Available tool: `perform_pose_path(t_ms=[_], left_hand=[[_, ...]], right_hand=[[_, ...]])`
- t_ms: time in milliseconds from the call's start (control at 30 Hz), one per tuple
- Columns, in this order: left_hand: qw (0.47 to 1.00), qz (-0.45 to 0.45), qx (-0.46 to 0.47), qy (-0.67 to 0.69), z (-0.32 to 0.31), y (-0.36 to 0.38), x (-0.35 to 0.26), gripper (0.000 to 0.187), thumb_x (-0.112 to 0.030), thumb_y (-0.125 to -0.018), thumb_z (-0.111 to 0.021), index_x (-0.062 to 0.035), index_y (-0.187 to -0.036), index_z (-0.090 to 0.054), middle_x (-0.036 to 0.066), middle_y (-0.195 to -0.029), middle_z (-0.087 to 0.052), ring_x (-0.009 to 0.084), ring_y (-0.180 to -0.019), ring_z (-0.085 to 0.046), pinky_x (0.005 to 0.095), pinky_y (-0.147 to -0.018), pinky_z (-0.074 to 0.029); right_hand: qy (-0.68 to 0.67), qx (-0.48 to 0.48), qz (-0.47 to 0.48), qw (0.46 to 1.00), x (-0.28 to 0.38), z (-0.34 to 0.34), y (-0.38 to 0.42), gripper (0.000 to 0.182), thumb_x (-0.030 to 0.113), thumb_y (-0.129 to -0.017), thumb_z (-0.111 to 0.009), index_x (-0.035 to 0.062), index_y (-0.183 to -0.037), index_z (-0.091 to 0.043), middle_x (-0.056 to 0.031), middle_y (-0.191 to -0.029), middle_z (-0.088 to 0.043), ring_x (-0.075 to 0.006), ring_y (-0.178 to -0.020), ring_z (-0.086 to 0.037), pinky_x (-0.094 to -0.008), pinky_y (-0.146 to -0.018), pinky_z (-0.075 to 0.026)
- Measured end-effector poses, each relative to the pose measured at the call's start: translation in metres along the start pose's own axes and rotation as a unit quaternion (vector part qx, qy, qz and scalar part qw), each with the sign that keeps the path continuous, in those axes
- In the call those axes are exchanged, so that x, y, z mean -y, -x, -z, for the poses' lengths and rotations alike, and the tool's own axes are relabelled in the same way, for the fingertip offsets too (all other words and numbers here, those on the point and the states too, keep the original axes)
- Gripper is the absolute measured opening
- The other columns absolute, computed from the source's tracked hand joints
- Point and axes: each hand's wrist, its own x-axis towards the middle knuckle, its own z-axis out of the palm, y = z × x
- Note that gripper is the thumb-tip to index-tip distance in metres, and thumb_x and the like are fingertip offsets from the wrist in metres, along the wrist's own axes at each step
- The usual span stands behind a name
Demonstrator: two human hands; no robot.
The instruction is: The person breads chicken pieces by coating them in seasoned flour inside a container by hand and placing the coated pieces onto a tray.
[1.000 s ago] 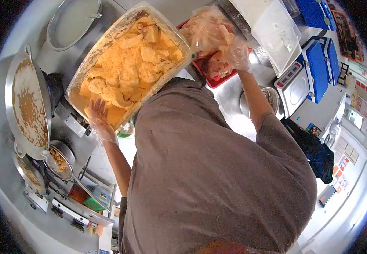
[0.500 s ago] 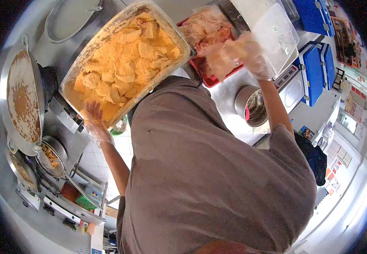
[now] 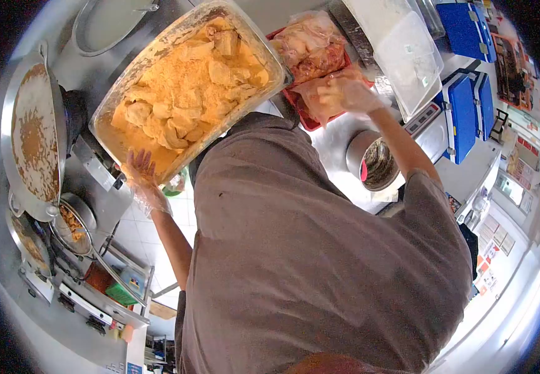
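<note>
My left hand (image 3: 143, 181), in a clear plastic glove, lies with fingers spread at the lower left end of a large clear tub (image 3: 271, 60). Coated pieces (image 3: 183, 115) rest in orange powder inside the tub. To the right, my right hand (image 3: 352, 93), gloved too, has its fingers bent over a clear plastic bag (image 3: 315, 100) at a red tray (image 3: 309, 122). Its fingertips are blurred, and their grip on the bag is hard to make out. Bagged raw meat (image 3: 310, 47) lies in the same tray.
A wide pan (image 3: 33, 134) and a strainer with fried pieces (image 3: 74, 225) are at the left. A steel pot (image 3: 376, 161) stands below the red tray, near a scale (image 3: 421, 119). Clear lids (image 3: 407, 56) and blue boxes (image 3: 463, 112) are at the right.
My right hand has moved slightly down and left, and the plastic bag that hung blurred beneath it is now lower, over the red tray. My left hand remains at the tub's edge.
</note>
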Motion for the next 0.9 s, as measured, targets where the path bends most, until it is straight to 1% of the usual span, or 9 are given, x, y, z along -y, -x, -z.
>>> perform_pose_path(t_ms=[67, 100, 167, 233, 267, 333, 533, 700, 900], left_hand=[[1.0, -0.005, 0.003, -0.005, 0.001, 0.001, 0.003, 0.073, -0.062, -0.105, -0.04, -0.0088, -0.155, -0.04, 0.019, -0.146, -0.054, 0.032, -0.132, -0.056, 0.0455, -0.111, -0.04], [1.0, -0.007, 0.006, 0.001, 0.003, 0.0, 0.007, 0.073, -0.062, -0.105, -0.039, -0.009, -0.155, -0.04, 0.019, -0.146, -0.054, 0.0319, -0.132, -0.056, 0.0454, -0.111, -0.04], [1.0, -0.011, 0.012, 0.009, 0.01, -0.002, 0.014, 0.072, -0.061, -0.106, -0.039, -0.0093, -0.156, -0.039, 0.019, -0.146, -0.054, 0.0318, -0.131, -0.056, 0.045, -0.111, -0.04], [1.0, -0.01, 0.004, 0.007, 0.007, -0.001, 0.011, 0.075, -0.064, -0.105, -0.04, -0.0081, -0.155, -0.041, 0.019, -0.145, -0.055, 0.0316, -0.132, -0.056, 0.0452, -0.112, -0.039], [1.0, -0.01, 0.001, 0.006, 0.006, 0.0, 0.009, 0.076, -0.065, -0.104, -0.04, -0.0075, -0.154, -0.042, 0.019, -0.144, -0.056, 0.0315, -0.133, -0.055, 0.0452, -0.112, -0.038], [1.0, -0.013, 0.004, -0.008, 0.004, 0.001, -0.002, 0.076, -0.065, -0.104, -0.04, -0.0074, -0.154, -0.042, 0.019, -0.144, -0.056, 0.0309, -0.131, -0.056, 0.0441, -0.11, -0.04], [1.0, 0.003, -0.011, 0.013, 0.019, -0.003, -0.001, 0.075, -0.063, -0.106, -0.036, -0.0051, -0.153, -0.042, 0.019, -0.144, -0.056, 0.0306, -0.13, -0.057, 0.0424, -0.107, -0.044], [0.999, -0.006, -0.035, 0.028, 0.005, 0.02, -0.011, 0.075, -0.062, -0.106, -0.036, -0.0042, -0.153, -0.041, 0.019, -0.143, -0.057, 0.0309, -0.13, -0.057, 0.043, -0.108, -0.044], [0.999, -0.009, -0.028, 0.029, 0.012, 0.021, 0.002, 0.077, -0.064, -0.105, -0.039, -0.0053, -0.154, -0.04, 0.018, -0.143, -0.057, 0.0302, -0.128, -0.058, 0.043, -0.108, -0.043]], right_hand=[[0.014, 0.106, -0.106, 0.989, 0.019, 0.071, -0.016, 0.048, 0.037, -0.091, -0.068, 0.0193, -0.135, -0.063, -0.0068, -0.138, -0.064, -0.0229, -0.138, -0.05, -0.0395, -0.108, -0.047], [-0.133, -0.111, -0.031, 0.984, -0.001, 0.06, -0.024, 0.056, 0.037, -0.089, -0.07, 0.0173, -0.141, -0.058, -0.0084, -0.136, -0.064, -0.0237, -0.133, -0.054, -0.0386, -0.103, -0.05], [-0.299, -0.339, 0.066, 0.89, -0.032, 0.05, -0.052, 0.067, 0.036, -0.088, -0.071, 0.0148, -0.147, -0.05, -0.0098, -0.134, -0.065, -0.0257, -0.122, -0.062, -0.0395, -0.095, -0.054], [-0.141, -0.334, 0.069, 0.929, -0.024, 0.076, -0.088, 0.07, 0.035, -0.088, -0.07, 0.0158, -0.151, -0.046, -0.0086, -0.132, -0.065, -0.0279, -0.114, -0.067, -0.0426, -0.092, -0.055], [0.049, -0.296, 0.05, 0.953, -0.027, 0.08, -0.105, 0.072, 0.035, -0.087, -0.07, 0.0173, -0.152, -0.045, -0.0077, -0.132, -0.065, -0.0289, -0.111, -0.068, -0.0441, -0.091, -0.055], [0.216, -0.235, 0.034, 0.947, -0.048, 0.071, -0.133, 0.073, 0.035, -0.087, -0.07, 0.0201, -0.153, -0.043, -0.0078, -0.13, -0.065, -0.0311, -0.11, -0.068, -0.0464, -0.092, -0.054], [0.088, -0.177, 0.042, 0.979, -0.053, 0.062, -0.158, 0.06, 0.034, -0.089, -0.069, 0.0213, -0.145, -0.052, -0.0111, -0.126, -0.066, -0.0319, -0.111, -0.067, -0.0456, -0.094, -0.054], [0.071, -0.177, 0.029, 0.981, -0.06, 0.06, -0.16, 0.05, 0.032, -0.09, -0.068, 0.0222, -0.138, -0.06, -0.0138, -0.123, -0.067, -0.0327, -0.113, -0.066, -0.0449, -0.096, -0.053], [0.1, -0.195, 0.022, 0.975, -0.084, 0.054, -0.165, 0.054, 0.033, -0.086, -0.073, 0.016, -0.136, -0.061, -0.0128, -0.125, -0.067, -0.0334, -0.111, -0.066, -0.0451, -0.095, -0.053]])
